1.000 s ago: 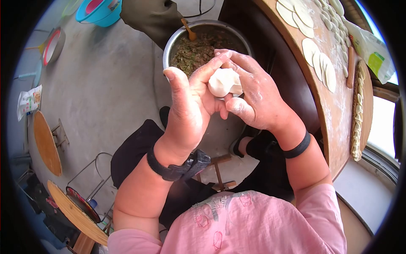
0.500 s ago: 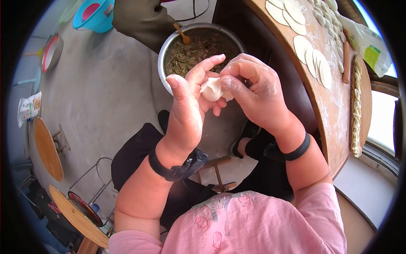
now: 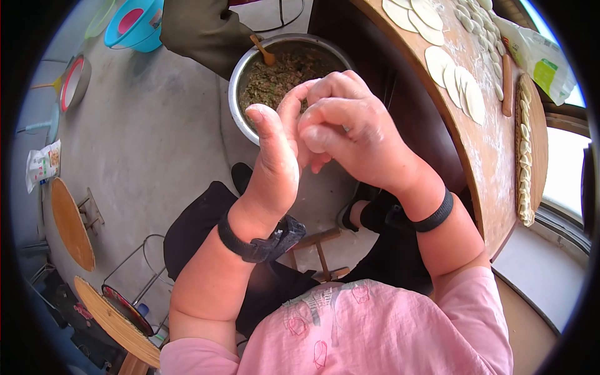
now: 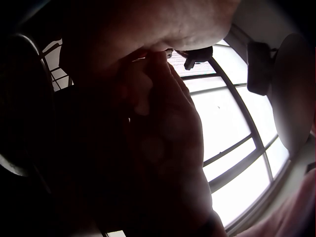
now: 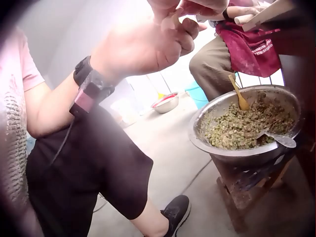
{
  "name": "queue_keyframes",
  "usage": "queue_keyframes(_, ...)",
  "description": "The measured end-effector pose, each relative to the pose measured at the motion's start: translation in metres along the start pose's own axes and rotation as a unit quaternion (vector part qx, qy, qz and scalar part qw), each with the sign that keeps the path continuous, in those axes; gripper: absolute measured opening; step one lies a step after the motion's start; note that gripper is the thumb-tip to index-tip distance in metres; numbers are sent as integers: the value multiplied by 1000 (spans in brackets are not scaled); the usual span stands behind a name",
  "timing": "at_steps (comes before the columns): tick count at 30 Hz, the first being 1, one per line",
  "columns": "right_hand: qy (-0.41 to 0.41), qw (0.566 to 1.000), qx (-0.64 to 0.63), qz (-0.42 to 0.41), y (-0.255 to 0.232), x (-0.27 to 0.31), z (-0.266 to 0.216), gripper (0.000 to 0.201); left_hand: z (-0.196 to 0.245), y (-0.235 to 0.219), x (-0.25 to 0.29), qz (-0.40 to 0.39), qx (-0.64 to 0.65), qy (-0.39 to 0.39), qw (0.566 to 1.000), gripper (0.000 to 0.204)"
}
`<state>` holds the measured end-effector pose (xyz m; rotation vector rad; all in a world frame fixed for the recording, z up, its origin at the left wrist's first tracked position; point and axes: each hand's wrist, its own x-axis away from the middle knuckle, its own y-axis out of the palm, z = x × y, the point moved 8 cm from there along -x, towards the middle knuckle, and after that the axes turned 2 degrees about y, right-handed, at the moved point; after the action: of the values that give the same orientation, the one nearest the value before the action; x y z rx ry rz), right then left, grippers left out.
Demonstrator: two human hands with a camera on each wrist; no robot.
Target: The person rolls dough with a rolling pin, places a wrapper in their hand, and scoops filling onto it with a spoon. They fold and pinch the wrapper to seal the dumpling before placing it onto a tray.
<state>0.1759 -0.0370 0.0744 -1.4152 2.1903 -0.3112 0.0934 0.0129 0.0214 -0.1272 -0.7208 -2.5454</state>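
Over the metal bowl's near edge [image 3: 235, 106], my two hands meet around a piece of white dough, which the head view hides. In the right wrist view a small pale bit of the dough [image 5: 171, 20] shows between the fingers. My left hand [image 3: 275, 165] cups it from below, thumb raised and other fingers bent around it. The right hand [image 3: 362, 128] lies over it with curled fingers, thumb and fingertips pinching the dough. The left wrist view is very dark. Chopped green-brown filling [image 5: 237, 128] fills much of the bowl, with a wooden spoon [image 5: 240, 96] and a clear spoon [image 5: 281, 139].
At the right stands a floured wooden table [image 3: 481, 162] with flat dough rounds [image 3: 465, 94], small dough pieces, a rolling pin [image 3: 507, 87] and a round board [image 3: 539, 150] with a row of shaped dough. Another person's trouser leg [image 3: 203, 37] is beyond the bowl. A blue basin [image 3: 145, 34] is farther left.
My right hand has moved left over the left palm, its fingers curling inward, and now covers the white dough that showed before. The bowl and table appear slightly farther left in the view.
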Motion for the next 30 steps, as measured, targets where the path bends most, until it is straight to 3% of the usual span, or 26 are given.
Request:
queue_keyframes(3, 107, 978, -165, 65, -16, 2, 8, 18, -5, -7, -2, -10, 75, -16, 997, 108)
queue_keyframes(5, 132, 980, -108, 103, -24, 7, 22, 21, -2, -14, -4, 9, 131, -7, 991, 105)
queue_keyframes(7, 208, 970, -90, 91, -20, 15, 26, 19, 6, -18, -5, 30, 171, 23, 985, 101)
queue_keyframes(9, 208, 973, -63, 80, -14, 16, 21, 18, 8, -21, -4, 69, 188, 35, 979, 96)
queue_keyframes(14, 117, 989, 47, 75, -10, 10, 11, 10, 5, -20, -4, 58, 187, 46, 980, 95)
queue_keyframes(18, 182, 982, -25, 48, -12, 8, 12, 17, 3, -21, -5, 59, 143, 46, 987, 95)
queue_keyframes(22, -7, 994, 27, 103, -20, 0, -7, 28, 7, -16, 0, 55, 24, 44, 997, 98)
queue_keyframes(24, -9, 998, 38, 50, -19, 1, -7, 15, 8, -8, -2, 47, -20, 45, 998, 100)
queue_keyframes(26, -49, 995, 3, 89, -25, 5, -15, 13, 8, -8, -3, 70, -24, 49, 996, 101)
queue_keyframes(29, -75, 989, 65, 113, -33, 7, -28, 11, 23, 8, 4, 142, -13, 56, 988, 98)
queue_keyframes(30, -82, 983, 106, 122, -43, 7, -33, 10, 19, 9, 3, 115, -13, 56, 992, 96)
